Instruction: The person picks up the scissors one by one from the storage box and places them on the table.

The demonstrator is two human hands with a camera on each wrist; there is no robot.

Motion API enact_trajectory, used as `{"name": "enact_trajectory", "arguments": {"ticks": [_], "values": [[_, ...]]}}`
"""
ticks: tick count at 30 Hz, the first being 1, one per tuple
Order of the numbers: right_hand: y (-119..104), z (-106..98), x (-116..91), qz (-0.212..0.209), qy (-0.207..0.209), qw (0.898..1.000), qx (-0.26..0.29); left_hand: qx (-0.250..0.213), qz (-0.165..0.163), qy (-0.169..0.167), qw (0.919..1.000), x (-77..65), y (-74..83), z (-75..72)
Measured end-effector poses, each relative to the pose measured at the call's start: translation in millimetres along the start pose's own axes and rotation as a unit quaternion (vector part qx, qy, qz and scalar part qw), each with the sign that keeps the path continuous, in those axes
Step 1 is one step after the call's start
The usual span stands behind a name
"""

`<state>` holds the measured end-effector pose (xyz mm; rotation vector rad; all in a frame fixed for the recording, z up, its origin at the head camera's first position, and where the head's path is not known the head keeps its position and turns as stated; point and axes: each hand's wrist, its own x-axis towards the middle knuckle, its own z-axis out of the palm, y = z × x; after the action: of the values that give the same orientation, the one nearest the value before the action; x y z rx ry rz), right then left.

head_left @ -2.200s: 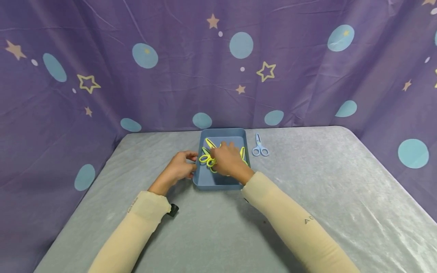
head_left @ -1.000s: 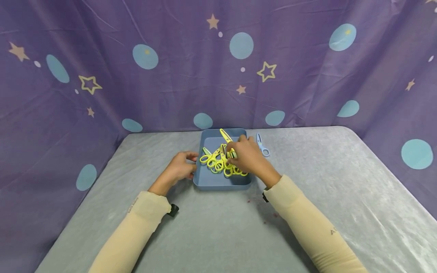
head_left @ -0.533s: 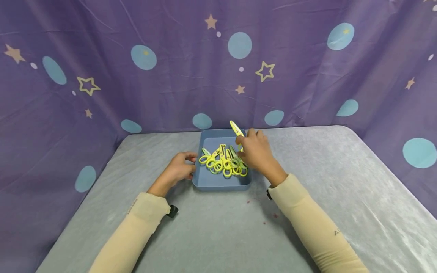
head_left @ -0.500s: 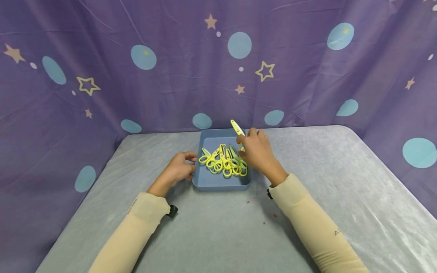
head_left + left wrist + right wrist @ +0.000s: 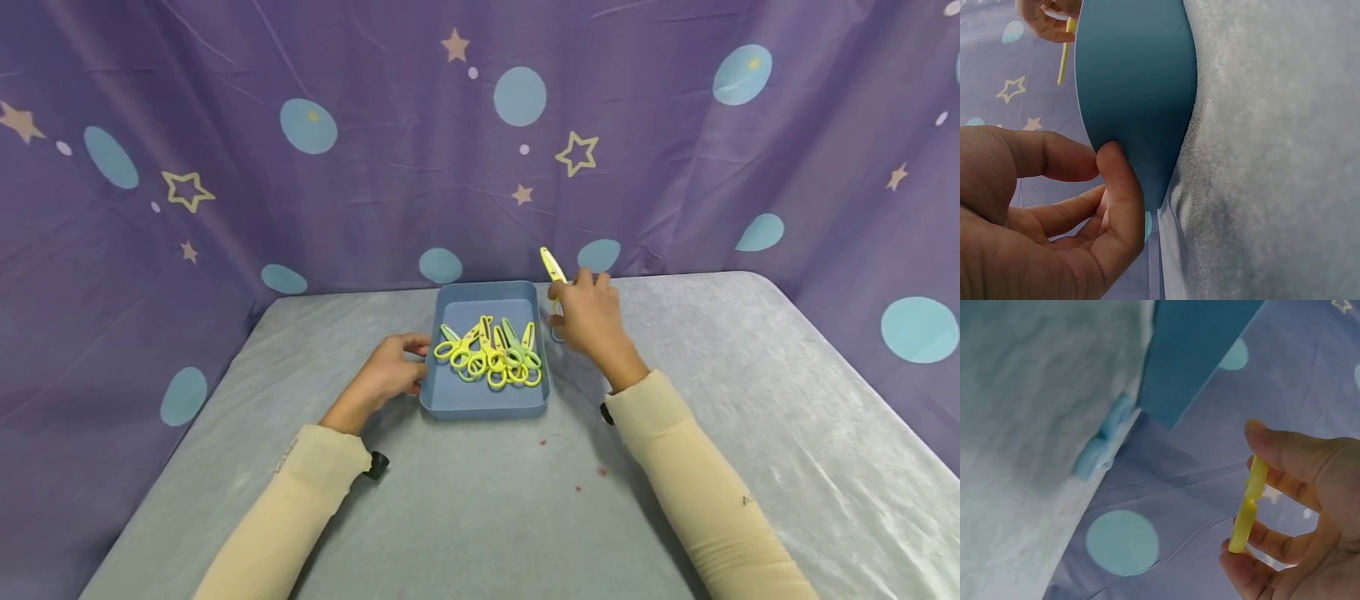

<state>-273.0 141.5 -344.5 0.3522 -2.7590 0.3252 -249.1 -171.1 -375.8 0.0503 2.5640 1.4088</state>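
My right hand (image 5: 596,321) pinches a pair of yellow scissors (image 5: 552,265) by the handles, blades pointing up and away, in the air just right of the blue tray (image 5: 483,404). Its yellow handle loops (image 5: 1250,509) show edge-on between thumb and fingers in the right wrist view. At the tray's left side, my left hand (image 5: 386,371) grips the rim, with thumb and a finger at the edge of the wall (image 5: 1135,94) in the left wrist view. Inside the tray lie several yellow and green scissors (image 5: 483,333) in an overlapping pile.
Light-blue scissors (image 5: 1102,437) lie on the table to the right of the tray, mostly hidden behind my right hand in the head view. A grey cloth covers the table (image 5: 480,517). Behind it hangs a purple curtain (image 5: 390,167) with stars and dots.
My right hand has lifted the yellow scissors out of the pile and carried them up and rightward past the tray's right rim. My left hand has stayed at the tray.
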Motion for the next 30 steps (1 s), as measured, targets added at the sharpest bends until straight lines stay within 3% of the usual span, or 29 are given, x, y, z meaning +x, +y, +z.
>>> {"name": "enact_trajectory", "arguments": {"ticks": [8, 16, 25, 30], "values": [[20.3, 10.2, 3.3, 0.031, -0.007, 0.999, 0.012, -0.006, 0.007, 0.004, 1.0, -2.2, -4.4, 1.8], [43.3, 11.9, 5.3, 0.063, -0.04, 0.997, 0.025, -0.003, 0.014, 0.001, 0.9999, -0.7, -1.1, 1.3], [58.1, 17.2, 4.5, 0.034, -0.101, 0.994, 0.031, 0.0, 0.012, -0.001, 0.9999, -1.8, 0.4, 0.5], [61.7, 18.7, 3.1, 0.053, -0.118, 0.991, 0.045, 0.001, 0.008, -0.002, 1.0, -1.8, -0.3, 0.4]]}}
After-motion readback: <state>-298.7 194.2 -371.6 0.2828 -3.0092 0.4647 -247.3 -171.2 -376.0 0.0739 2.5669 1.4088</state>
